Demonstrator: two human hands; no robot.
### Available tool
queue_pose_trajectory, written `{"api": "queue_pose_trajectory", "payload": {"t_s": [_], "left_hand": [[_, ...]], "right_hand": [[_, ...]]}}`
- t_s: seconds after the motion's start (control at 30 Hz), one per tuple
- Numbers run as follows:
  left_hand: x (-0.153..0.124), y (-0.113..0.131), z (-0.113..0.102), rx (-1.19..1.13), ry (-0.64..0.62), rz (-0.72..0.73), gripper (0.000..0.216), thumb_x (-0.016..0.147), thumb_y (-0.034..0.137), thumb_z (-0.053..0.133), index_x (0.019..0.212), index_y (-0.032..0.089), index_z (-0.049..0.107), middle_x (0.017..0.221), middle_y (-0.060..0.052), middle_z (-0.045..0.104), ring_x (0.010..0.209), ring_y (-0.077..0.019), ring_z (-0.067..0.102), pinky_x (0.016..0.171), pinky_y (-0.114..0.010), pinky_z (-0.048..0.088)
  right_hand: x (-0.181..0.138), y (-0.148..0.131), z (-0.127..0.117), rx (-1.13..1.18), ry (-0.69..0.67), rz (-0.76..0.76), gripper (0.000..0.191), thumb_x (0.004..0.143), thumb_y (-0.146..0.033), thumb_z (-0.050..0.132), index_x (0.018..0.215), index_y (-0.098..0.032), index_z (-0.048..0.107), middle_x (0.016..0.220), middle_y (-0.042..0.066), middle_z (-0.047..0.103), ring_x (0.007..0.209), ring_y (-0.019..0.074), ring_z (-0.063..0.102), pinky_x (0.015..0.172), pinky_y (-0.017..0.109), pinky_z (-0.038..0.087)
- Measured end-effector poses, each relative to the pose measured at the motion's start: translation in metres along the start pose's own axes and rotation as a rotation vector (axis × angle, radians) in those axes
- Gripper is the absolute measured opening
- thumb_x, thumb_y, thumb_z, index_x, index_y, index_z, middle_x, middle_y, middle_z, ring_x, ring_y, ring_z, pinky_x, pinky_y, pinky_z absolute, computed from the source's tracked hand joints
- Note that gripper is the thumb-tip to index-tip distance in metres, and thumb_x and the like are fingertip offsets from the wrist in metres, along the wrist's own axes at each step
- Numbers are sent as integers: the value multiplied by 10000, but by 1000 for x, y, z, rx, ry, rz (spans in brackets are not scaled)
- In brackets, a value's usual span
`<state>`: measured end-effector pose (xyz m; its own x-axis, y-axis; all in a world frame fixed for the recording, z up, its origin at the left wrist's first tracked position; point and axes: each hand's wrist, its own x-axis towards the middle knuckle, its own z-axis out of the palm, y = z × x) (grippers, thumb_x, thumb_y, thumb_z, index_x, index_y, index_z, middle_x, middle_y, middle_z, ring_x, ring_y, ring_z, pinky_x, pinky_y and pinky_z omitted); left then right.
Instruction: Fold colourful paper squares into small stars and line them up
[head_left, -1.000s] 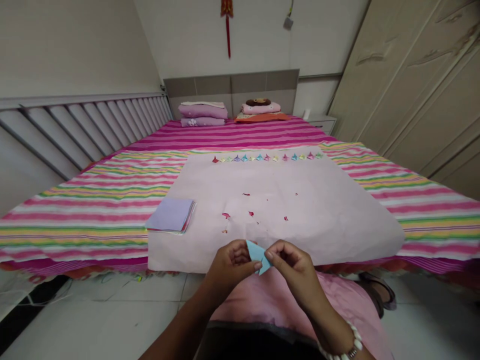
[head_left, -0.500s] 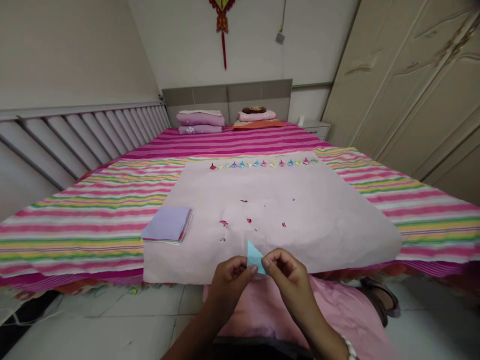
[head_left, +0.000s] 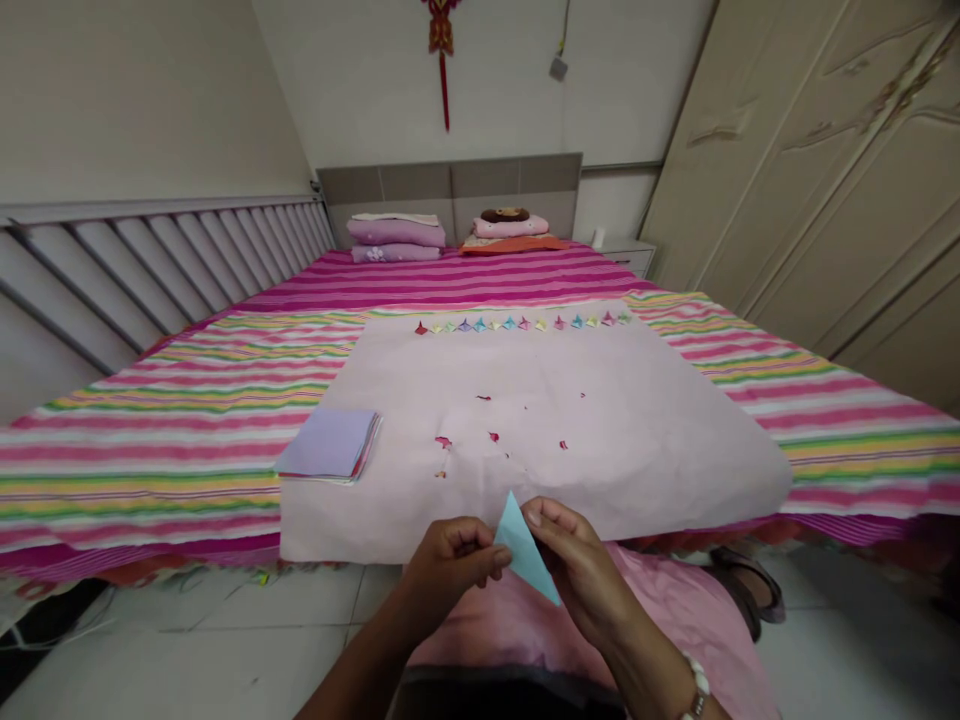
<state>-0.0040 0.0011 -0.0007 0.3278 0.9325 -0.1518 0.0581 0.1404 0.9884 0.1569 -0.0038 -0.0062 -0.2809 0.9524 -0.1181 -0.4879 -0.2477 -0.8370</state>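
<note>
A light-blue folded paper [head_left: 527, 552], triangular in outline, is held up over the near edge of the pale sheet. My left hand [head_left: 459, 560] pinches its left side between thumb and fingers. On the right, my right hand [head_left: 574, 555] grips the paper's upper right edge, thumb and fingertips closed on it. One point of the triangle faces away from me and another slants down toward my lap. Beyond my hands, a row of small folded paper pieces [head_left: 510, 323] in several colours lies along the sheet's far edge.
A stack of coloured paper squares [head_left: 330, 443], lilac on top, lies at the left of the pale sheet [head_left: 637, 420]. Several torn holes [head_left: 493, 437] show red beneath. Folded bedding [head_left: 397, 237] stands by the headboard. A pink cloth [head_left: 495, 630] covers my lap.
The blue paper has been turned and now shows a larger, longer triangle tilted down to the right. My left hand has shifted slightly left; the right has opened out around the paper's edge.
</note>
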Motion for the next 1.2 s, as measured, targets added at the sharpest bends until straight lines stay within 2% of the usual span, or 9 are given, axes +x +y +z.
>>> {"api": "queue_pose_trajectory", "payload": {"t_s": [0.23, 0.37, 0.5, 0.63, 0.77, 0.87, 0.97, 1.07, 1.2], "left_hand": [[1, 0, -5, 39, 20, -22, 227, 675, 317, 696, 573, 150, 581, 510, 27, 547, 502, -92, 460, 497, -210, 355], [2, 0, -6, 24, 44, -40, 232, 666, 325, 706, 576, 149, 586, 506, 29, 538, 497, -90, 448, 493, -211, 339], [5, -1, -5, -29, 78, -59, 242, 662, 340, 713, 587, 145, 593, 508, 32, 531, 488, -82, 424, 486, -209, 319], [13, -8, -1, -148, 131, -77, 271, 652, 364, 733, 599, 143, 585, 495, 45, 511, 479, -69, 407, 488, -202, 308], [26, -15, 7, -195, 242, -69, 356, 624, 387, 746, 842, 127, 636, 534, 44, 547, 484, -85, 460, 500, -213, 354], [32, -14, 15, -127, 322, 28, 458, 676, 411, 695, 1018, 117, 615, 625, 19, 584, 553, -120, 525, 550, -244, 416], [31, -8, 21, 75, 333, 128, 405, 783, 411, 600, 1084, 140, 598, 775, -22, 621, 682, -152, 570, 644, -271, 451], [29, -2, 24, 318, 281, 214, 249, 845, 349, 531, 995, 170, 615, 764, -14, 618, 681, -156, 562, 638, -265, 431], [36, 2, 23, 398, 254, 232, 192, 874, 244, 425, 836, 180, 602, 711, -8, 623, 660, -158, 567, 615, -253, 421]], "right_hand": [[3, -6, -8, -150, 28, -12, 195, 716, -323, 724, 830, -167, 698, 658, 5, 643, 618, 133, 553, 624, 251, 419], [4, -8, -13, -191, -51, -25, 197, 725, -297, 718, 882, -178, 723, 672, 8, 658, 627, 131, 551, 641, 255, 428], [4, -8, -11, -243, -111, -34, 174, 716, -301, 725, 832, -173, 738, 652, 4, 646, 623, 127, 538, 619, 244, 414], [10, -4, -10, -328, -22, -38, 168, 694, -317, 725, 706, -150, 724, 574, -12, 594, 522, 94, 445, 521, 221, 344], [23, 5, -14, -410, 95, -121, 171, 674, -316, 706, 654, -148, 677, 522, -37, 524, 484, 86, 398, 488, 216, 313], [31, 13, -16, -549, 172, -253, 160, 725, -308, 644, 681, -155, 664, 520, -39, 490, 476, 96, 382, 466, 223, 298], [34, 17, -16, -752, 221, -422, 139, 793, -251, 575, 763, -166, 681, 625, 3, 568, 566, 135, 474, 530, 247, 364], [35, 16, -13, -885, 218, -526, 159, 827, -186, 531, 836, -184, 690, 722, 31, 612, 637, 161, 530, 585, 268, 404], [37, 15, -11, -976, 197, -599, 198, 873, -165, 488, 892, -209, 680, 744, 38, 608, 662, 179, 544, 603, 283, 433]]}}
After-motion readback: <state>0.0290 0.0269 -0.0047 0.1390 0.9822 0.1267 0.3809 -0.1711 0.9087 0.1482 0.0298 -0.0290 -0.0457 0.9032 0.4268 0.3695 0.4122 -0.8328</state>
